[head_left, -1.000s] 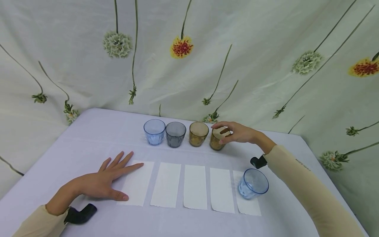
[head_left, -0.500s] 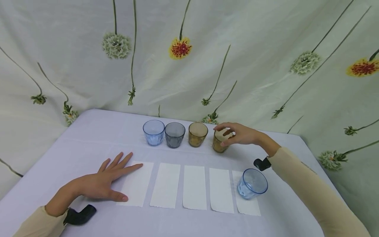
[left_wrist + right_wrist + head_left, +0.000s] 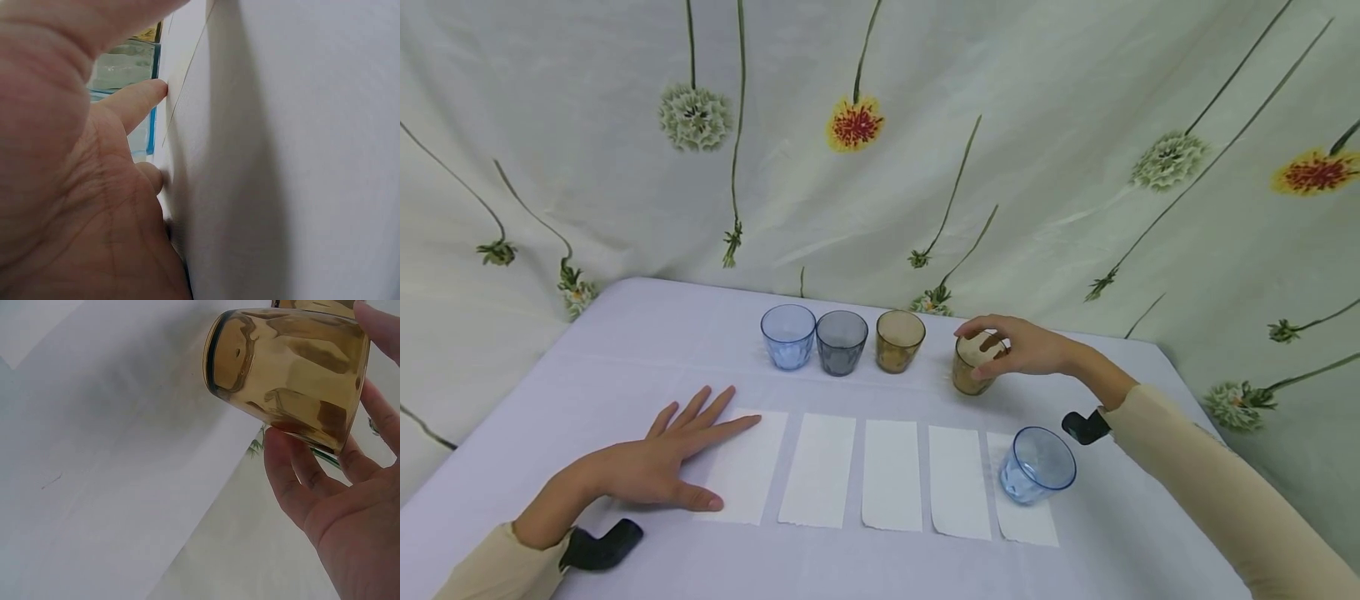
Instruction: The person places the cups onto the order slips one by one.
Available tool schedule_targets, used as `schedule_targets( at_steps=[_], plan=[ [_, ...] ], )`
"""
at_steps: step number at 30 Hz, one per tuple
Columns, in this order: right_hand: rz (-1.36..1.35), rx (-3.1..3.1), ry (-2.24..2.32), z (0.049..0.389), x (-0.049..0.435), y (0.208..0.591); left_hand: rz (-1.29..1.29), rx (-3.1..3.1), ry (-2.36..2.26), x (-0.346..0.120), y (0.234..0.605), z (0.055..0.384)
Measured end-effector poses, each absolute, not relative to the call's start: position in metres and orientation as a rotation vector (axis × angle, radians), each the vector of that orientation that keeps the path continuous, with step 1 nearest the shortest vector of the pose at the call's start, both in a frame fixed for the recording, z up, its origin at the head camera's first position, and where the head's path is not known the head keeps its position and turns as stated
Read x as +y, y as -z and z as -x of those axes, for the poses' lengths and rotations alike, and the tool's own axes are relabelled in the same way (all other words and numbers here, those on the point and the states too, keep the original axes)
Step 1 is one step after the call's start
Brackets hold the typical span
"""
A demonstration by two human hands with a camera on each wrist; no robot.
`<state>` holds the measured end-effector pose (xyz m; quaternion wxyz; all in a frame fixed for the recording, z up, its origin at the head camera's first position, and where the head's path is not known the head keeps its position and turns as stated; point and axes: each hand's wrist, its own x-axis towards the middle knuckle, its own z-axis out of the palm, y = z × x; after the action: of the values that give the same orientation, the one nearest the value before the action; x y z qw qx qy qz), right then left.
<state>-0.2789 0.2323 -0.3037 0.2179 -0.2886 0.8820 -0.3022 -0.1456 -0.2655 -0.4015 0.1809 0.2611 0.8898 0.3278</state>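
As a blue glass, grey glass and brown tumbler line the back, another blue glass sits on the rightmost paper; right arm outstretched, the right hand pinches an amber glass beside that row; left hand splayed, fingers over the leftmost sheet.

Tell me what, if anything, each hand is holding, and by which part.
The right hand holds an amber glass by its sides, near the rim. The left hand, its fingers spread, holds nothing.
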Motion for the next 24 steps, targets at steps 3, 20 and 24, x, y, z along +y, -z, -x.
schedule_targets(
  at_steps=[3, 20, 24],
  plan=[
    [0.810, 2.447, 0.849, 0.277, 0.236, 0.303, -0.738, 2.517, -0.924, -0.265, 0.402, 0.146],
    [0.861, 2.445, 0.862, 0.247, 0.235, 0.306, -0.745, 2.523, -0.924, -0.265, 0.400, 0.144],
    [0.909, 2.422, 0.871, 0.239, 0.234, 0.305, -0.744, 2.526, -0.921, -0.265, 0.400, 0.144]
  ],
)
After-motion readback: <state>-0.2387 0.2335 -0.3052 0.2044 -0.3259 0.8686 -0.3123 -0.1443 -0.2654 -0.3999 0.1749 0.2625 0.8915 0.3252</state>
